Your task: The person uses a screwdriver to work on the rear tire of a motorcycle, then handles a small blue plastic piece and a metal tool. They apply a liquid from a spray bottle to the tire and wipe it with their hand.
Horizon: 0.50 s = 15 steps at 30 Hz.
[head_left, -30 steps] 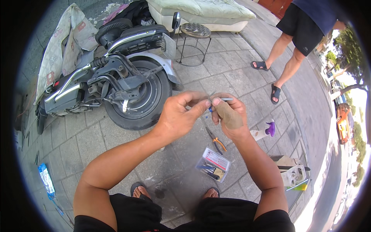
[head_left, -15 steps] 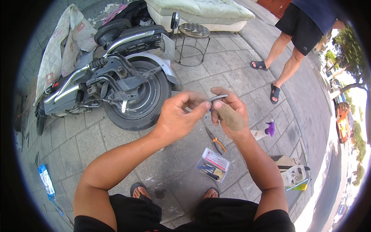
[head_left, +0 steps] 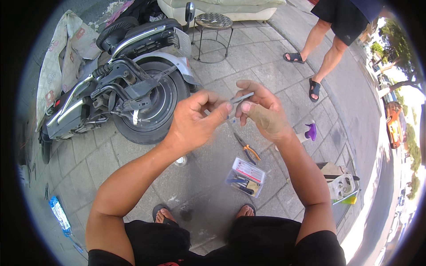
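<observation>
My left hand (head_left: 195, 116) and my right hand (head_left: 268, 116) are raised in front of me, close together. Between their fingertips runs a thin grey strip (head_left: 244, 97), pinched at its near end by the left thumb and fingers. My right thumb and fingers close on it further along, and its tip sticks out past them. The right palm looks dusty or stained. Below the hands, on the paving, lie pliers (head_left: 250, 150) with orange and black handles. Nearer my feet is a clear plastic case (head_left: 246, 178) with small tools inside.
A motorcycle (head_left: 133, 88) lies on its side at left, rear wheel towards me. Behind it stands a round stool (head_left: 214, 21). Another person in black sandals (head_left: 314, 90) stands at far right. A purple-topped spray bottle (head_left: 310, 132) and a blue packet (head_left: 60, 215) are on the ground.
Both hands have shifted slightly left and up in the picture, with the strip now straighter and angled upward to the right. The view has tilted a little.
</observation>
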Tool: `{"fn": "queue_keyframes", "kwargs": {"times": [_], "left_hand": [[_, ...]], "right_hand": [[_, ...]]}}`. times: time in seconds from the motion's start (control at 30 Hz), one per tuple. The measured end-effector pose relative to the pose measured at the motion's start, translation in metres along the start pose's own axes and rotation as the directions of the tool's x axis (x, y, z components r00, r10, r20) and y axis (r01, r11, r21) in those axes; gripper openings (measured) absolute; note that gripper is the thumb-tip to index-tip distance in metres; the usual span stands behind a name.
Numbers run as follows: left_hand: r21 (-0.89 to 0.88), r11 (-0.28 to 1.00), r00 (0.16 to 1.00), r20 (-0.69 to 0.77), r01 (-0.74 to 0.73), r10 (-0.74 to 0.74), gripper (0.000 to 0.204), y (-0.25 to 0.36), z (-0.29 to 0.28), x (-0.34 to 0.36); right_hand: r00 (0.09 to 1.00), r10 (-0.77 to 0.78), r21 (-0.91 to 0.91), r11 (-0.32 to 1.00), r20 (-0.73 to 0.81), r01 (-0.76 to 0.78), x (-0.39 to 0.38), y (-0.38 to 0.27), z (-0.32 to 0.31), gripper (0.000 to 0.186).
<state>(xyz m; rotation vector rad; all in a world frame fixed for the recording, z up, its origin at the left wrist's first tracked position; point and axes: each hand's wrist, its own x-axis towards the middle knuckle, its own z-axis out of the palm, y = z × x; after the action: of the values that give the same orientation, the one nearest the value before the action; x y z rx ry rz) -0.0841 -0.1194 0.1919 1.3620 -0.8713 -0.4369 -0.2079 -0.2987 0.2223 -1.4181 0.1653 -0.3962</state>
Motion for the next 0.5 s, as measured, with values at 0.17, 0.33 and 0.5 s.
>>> {"fn": "queue_keyframes", "kwargs": {"times": [0.17,0.33,0.5], "left_hand": [[0.100,0.995,0.997,0.074,-0.026,0.019,0.017,0.009,-0.014,0.006],[0.083,0.997,0.987,0.161,-0.001,-0.013,0.017,-0.001,-0.002,0.008],[0.131,0.989,0.972,0.214,0.070,-0.097,0.020,-0.014,0.000,0.018]], "right_hand": [[0.973,0.132,-0.472,0.881,0.187,-0.029,0.002,-0.038,-0.005,0.043],[0.986,0.076,-0.547,0.837,0.147,0.017,-0.002,-0.021,-0.018,0.033],[0.967,0.193,-0.589,0.806,0.167,-0.059,0.010,-0.017,-0.021,0.026]]}}
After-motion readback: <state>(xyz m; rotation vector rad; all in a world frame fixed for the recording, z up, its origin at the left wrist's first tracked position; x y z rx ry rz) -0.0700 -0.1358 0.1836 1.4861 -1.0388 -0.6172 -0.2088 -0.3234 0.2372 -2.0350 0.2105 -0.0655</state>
